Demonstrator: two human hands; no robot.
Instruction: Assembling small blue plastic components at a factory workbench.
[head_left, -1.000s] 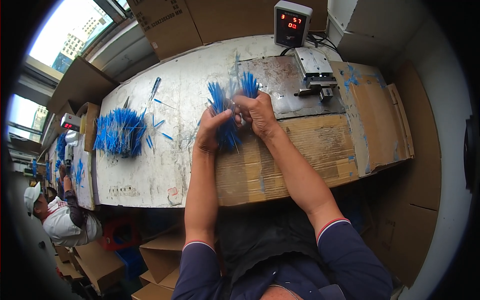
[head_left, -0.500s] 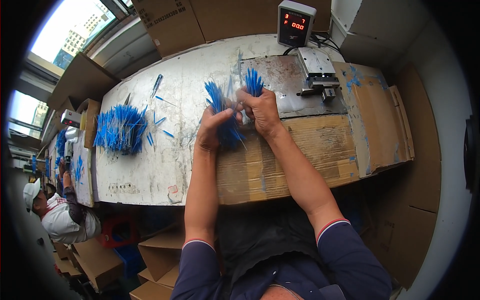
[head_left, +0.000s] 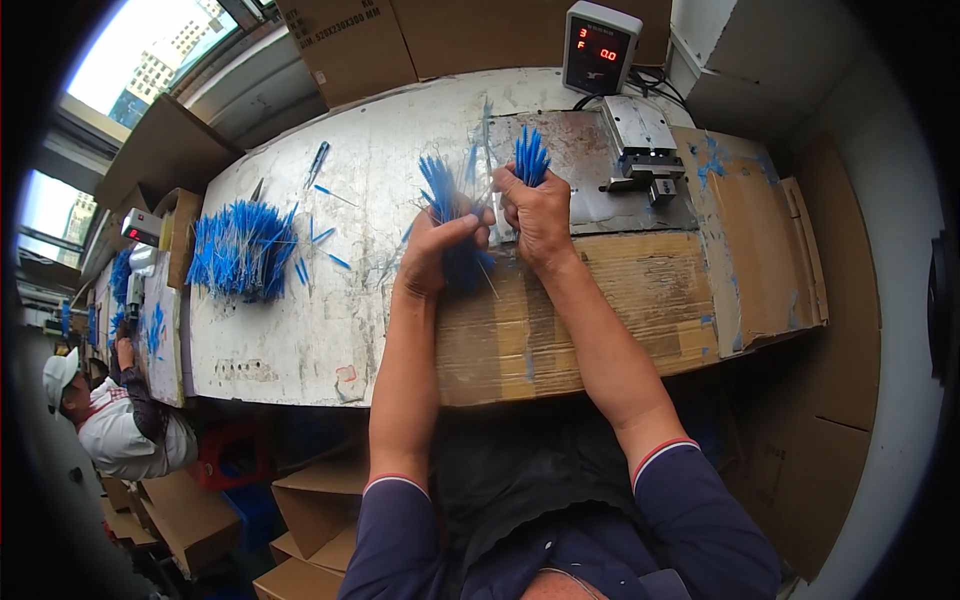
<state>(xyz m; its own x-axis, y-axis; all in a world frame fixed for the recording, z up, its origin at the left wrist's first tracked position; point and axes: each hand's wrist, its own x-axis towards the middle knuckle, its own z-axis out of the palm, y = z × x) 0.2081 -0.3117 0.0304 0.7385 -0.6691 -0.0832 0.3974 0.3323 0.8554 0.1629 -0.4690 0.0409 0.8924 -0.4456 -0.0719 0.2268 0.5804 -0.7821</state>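
Centrally, seen from above, a person's two bare hands work close together over a pale, stained surface [head_left: 290, 345], each gripping thin blue pieces. The left hand [head_left: 433, 255] is partly curled, its thumb laid across toward the right and its fingers folded around a loose, fanned bundle [head_left: 438, 185]; blue tips splay out above the hand, and more blue and a thin pale strand show below it. The right hand [head_left: 543, 222] is folded into a tighter fist, held upright around a smaller, neater bunch [head_left: 531, 155] whose blue tips point away from the person. Its thumb and forefinger come together on the side facing the other hand. The gap between the hands is narrow and blurred, so whether their fingertips touch cannot be told. Beneath the forearms lies a worn, taped cardboard sheet [head_left: 510, 335]; beyond the right fist is a scuffed metal plate [head_left: 580, 140], with a metal block fixture [head_left: 640, 140] on its right and a box with a red lit display [head_left: 602, 48] behind. Well to the left sits a dense heap of blue pieces [head_left: 240, 255], with a few loose pieces [head_left: 323, 236] and a slim pen-like tool [head_left: 317, 163] lying nearby.
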